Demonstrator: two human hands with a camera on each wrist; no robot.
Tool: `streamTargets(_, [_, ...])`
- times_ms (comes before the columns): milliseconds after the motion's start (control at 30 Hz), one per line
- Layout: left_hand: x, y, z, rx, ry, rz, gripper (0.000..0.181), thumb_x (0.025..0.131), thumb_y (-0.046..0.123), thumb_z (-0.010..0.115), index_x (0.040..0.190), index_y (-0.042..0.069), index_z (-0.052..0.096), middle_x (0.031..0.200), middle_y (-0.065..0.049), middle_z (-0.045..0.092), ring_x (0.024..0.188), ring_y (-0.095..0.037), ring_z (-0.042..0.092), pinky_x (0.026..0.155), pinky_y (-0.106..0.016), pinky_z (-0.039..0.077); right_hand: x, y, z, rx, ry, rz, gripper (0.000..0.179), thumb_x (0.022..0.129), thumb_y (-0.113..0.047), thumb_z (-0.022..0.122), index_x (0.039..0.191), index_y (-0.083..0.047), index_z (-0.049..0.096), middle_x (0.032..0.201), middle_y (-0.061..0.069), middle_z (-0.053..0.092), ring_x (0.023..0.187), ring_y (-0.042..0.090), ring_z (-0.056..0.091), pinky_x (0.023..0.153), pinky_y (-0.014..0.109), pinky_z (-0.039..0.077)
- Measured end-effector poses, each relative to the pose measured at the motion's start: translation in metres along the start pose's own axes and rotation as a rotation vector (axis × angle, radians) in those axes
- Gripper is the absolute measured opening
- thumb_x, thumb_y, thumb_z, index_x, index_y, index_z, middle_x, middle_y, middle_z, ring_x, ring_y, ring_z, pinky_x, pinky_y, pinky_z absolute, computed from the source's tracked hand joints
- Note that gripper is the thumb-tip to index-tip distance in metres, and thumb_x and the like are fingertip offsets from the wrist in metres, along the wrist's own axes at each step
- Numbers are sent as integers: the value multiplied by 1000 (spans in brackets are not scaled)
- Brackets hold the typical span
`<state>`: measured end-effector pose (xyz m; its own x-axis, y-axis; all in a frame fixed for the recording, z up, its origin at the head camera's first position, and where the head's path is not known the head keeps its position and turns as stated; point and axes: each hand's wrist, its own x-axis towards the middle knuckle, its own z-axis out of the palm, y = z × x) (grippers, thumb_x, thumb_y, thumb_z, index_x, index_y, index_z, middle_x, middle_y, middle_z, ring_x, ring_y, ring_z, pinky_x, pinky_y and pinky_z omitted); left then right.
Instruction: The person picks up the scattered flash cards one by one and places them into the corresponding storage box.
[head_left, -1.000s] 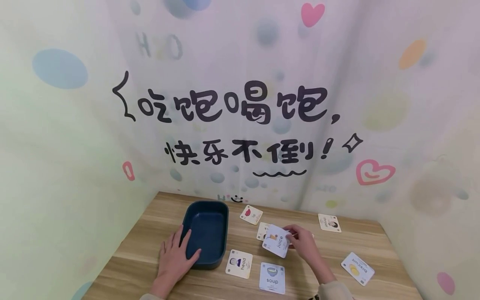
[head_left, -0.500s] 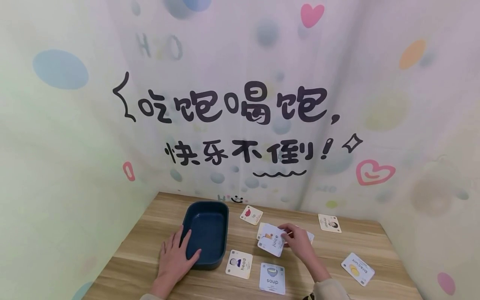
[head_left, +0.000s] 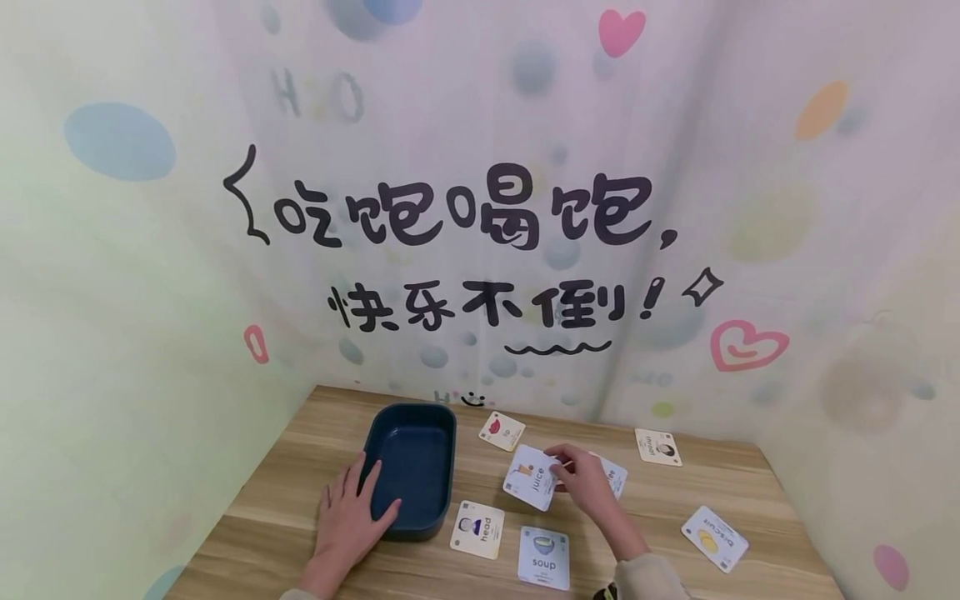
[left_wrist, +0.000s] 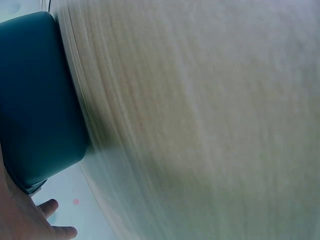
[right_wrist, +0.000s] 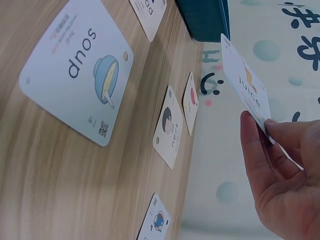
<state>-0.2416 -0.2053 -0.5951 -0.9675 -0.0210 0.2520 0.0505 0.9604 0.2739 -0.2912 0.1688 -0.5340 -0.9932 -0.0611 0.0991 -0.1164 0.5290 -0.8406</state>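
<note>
My right hand point(head_left: 587, 483) pinches a flashcard point(head_left: 531, 477) that reads "juice" between thumb and fingers. The right wrist view shows this juice card point(right_wrist: 246, 82) tilted and raised above the table. Below it a "neck" card point(right_wrist: 169, 127) lies flat; the raised card hides it in the head view. A white card point(head_left: 611, 477) lies partly behind my right hand, its word partly covered. My left hand point(head_left: 348, 515) rests at the left side of a dark blue bin point(head_left: 450, 467), fingers spread and straight, with index finger and thumb reaching over the rim.
Cards lie about the wooden table point(head_left: 622, 550): "head" point(head_left: 477, 529), "soup" point(head_left: 544, 557), "lip" point(head_left: 502, 431), "throat" point(head_left: 659, 447) and "biscuit" point(head_left: 715, 539). A printed curtain point(head_left: 480, 125) hangs behind the table's back edge.
My right hand has moved left with the juice card, towards the bin, uncovering more of the white card behind it. The left hand has stayed at the bin.
</note>
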Motion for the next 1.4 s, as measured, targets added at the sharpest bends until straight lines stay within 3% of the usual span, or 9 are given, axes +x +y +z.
streamTargets(933, [1,-4,-1,7,-4,-12,81,89,62,59,154,19,38,161,-16,31,143,-44,35,110,-72,27,4,-26,41,104,-115,-97,23,91,8,60,113,4,67,92,17,68,76,23,69,70,43,62])
streamTargets(1267, [2,-1,2,6,-3,-10,82,88,62,60,155,19,38,162,-15,31,143,-44,35,110,-72,28,6,-40,57,103,-156,-125,23,92,8,60,114,5,66,91,18,67,78,33,70,68,39,62])
streamTargets(1400, [1,0,2,3,-2,-11,82,88,62,61,155,19,37,162,-15,30,143,-44,35,110,-72,28,7,-45,66,82,-168,-132,23,92,7,60,114,4,67,92,17,67,78,31,70,68,38,62])
